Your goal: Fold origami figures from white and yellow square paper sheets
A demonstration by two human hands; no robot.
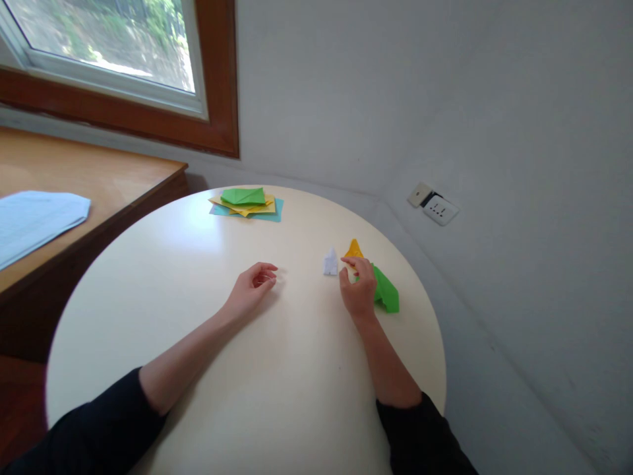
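Note:
My left hand (251,285) rests over the white round table (297,369), its fingers loosely bent with a gap between them and nothing visible in them. My right hand (360,289) is at the right side, thumb and forefinger apart, with nothing seen between them. Just left of its fingertips stands a small white folded paper piece (330,262), pointed at the top and not touched. Behind the right hand is a yellow folded paper (354,249), partly covered by the fingers. A green folded paper (388,291) lies beside that hand, partly hidden by it.
At the table's far edge lies a stack of folded papers (247,201), green on top, yellow and blue below. To the left is a wooden desk (113,155) with light blue sheets (39,221). A wall socket (440,208) is on the right wall, beyond the table.

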